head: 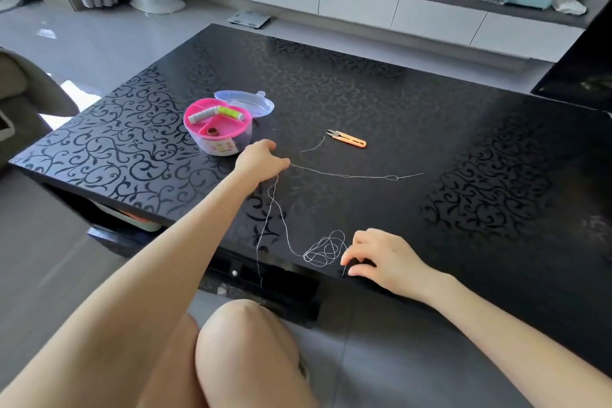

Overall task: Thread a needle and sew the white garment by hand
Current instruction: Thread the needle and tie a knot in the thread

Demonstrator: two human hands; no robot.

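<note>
My left hand (261, 159) reaches out over the black table (430, 129) and pinches a long grey thread (347, 175) that runs right to a small loop and a thin needle-like end (410, 175). From the same hand the thread drops toward the table's front edge and coils into a tangle (324, 250). My right hand (377, 258) rests near the front edge beside the tangle, its fingertips pinching the thread's end. A short cut piece of thread (314, 146) lies apart. No white garment is in view.
A pink round sewing kit (218, 124) with thread spools sits left of centre, its clear lid (246, 103) behind it. Orange thread snips (347, 138) lie beside it. My knees (245, 351) are below the table's front edge. A TV stand stands beyond.
</note>
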